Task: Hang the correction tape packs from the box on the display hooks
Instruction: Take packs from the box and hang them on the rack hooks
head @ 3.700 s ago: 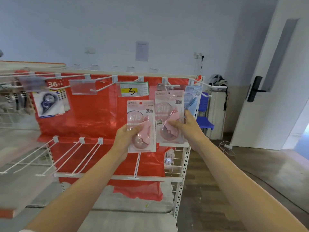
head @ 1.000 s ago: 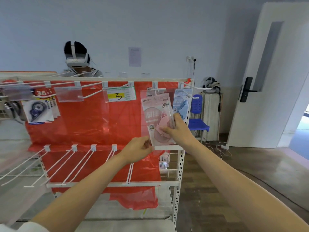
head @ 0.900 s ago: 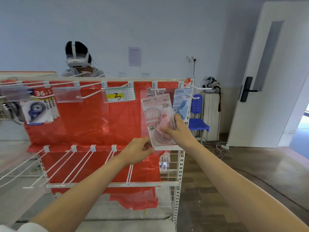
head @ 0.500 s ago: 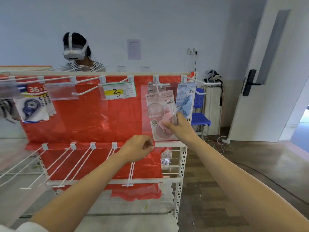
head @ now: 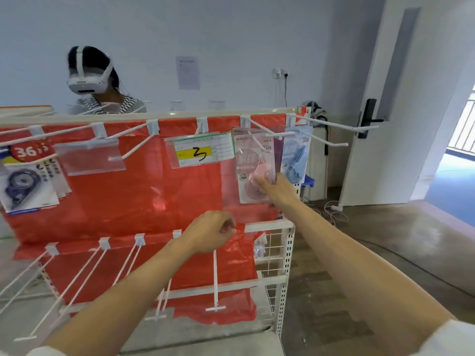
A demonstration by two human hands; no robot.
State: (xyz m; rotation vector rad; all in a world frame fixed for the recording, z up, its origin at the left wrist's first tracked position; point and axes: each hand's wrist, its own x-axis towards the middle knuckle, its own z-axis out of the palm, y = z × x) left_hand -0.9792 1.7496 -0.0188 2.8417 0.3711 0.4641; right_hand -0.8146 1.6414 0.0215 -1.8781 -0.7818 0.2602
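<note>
A pink correction tape pack hangs from a white display hook in the rack's upper row, with more pink packs behind it. My right hand pinches its lower right edge. My left hand hovers below and to the left, fingers loosely curled and holding nothing. A blue correction tape pack hangs on the neighbouring hook to the right. The box is out of sight.
Bare white hooks jut out toward me at the rack's top right, and several lower hooks point forward below my hands. A price tag marked 3 and dark blue tape packs hang left. A person wearing a headset stands behind the rack.
My left hand has let go of the pink pack and dropped below it. My right hand has slid the pack further back along the hook.
</note>
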